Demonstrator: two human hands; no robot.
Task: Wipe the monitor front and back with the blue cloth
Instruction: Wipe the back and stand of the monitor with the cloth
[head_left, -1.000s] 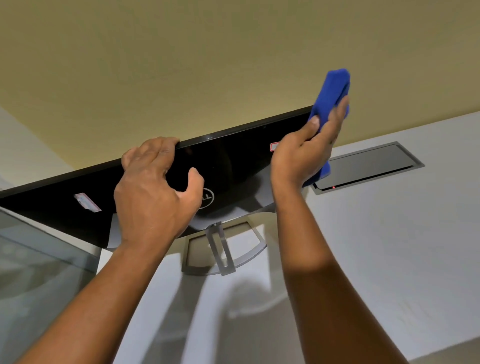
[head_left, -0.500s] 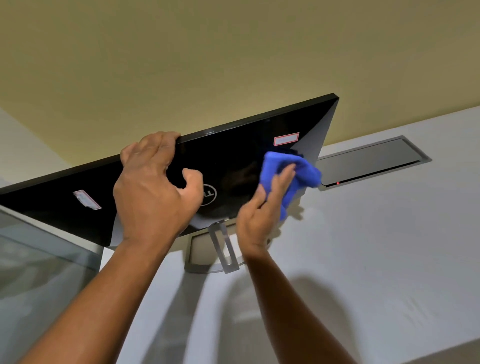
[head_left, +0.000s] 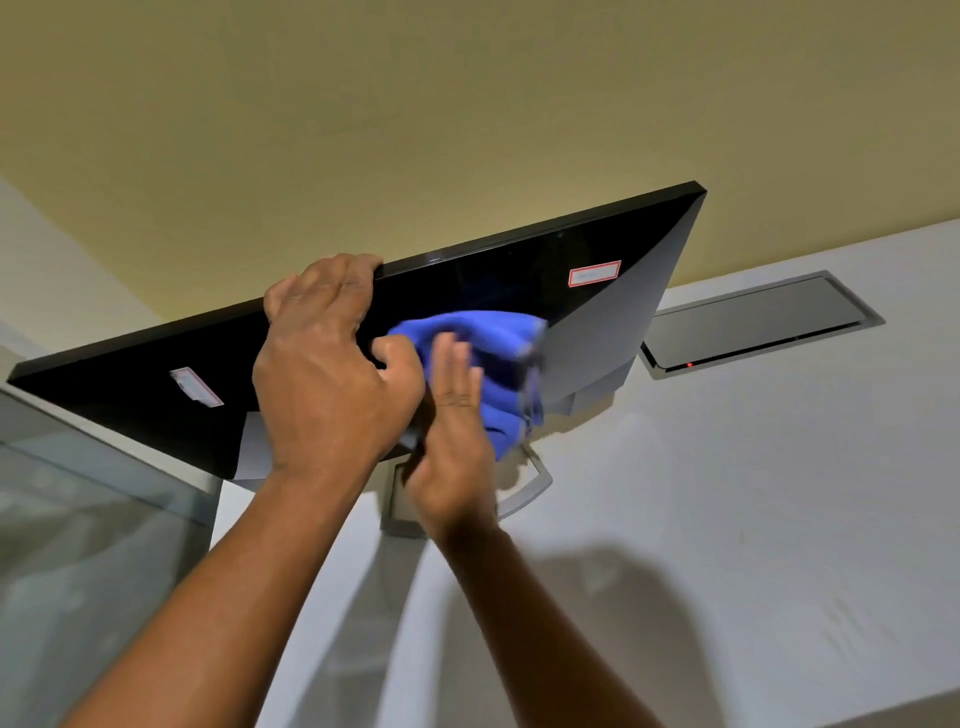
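The black monitor (head_left: 613, 244) stands on the white desk with its glossy back toward me, on a grey stand (head_left: 530, 488). My left hand (head_left: 327, 369) grips its top edge near the middle, fingers over the rim and thumb on the back. Pressed flat against the back panel by my right hand (head_left: 452, 447) is the bunched blue cloth (head_left: 488, 353), just right of my left thumb. The monitor's centre logo is hidden behind my hands. Two red-edged stickers sit on the back, one (head_left: 595, 273) at upper right and one (head_left: 195, 384) at left.
A grey cable hatch (head_left: 758, 322) with a small red light is set into the white desk (head_left: 753, 493) right of the monitor. A glass partition (head_left: 88, 519) stands at the left. The yellow wall (head_left: 415, 104) rises behind the monitor.
My right hand brought the cloth down from the monitor's top right corner onto the back panel and slid it left toward my left hand. My left hand kept its grip.
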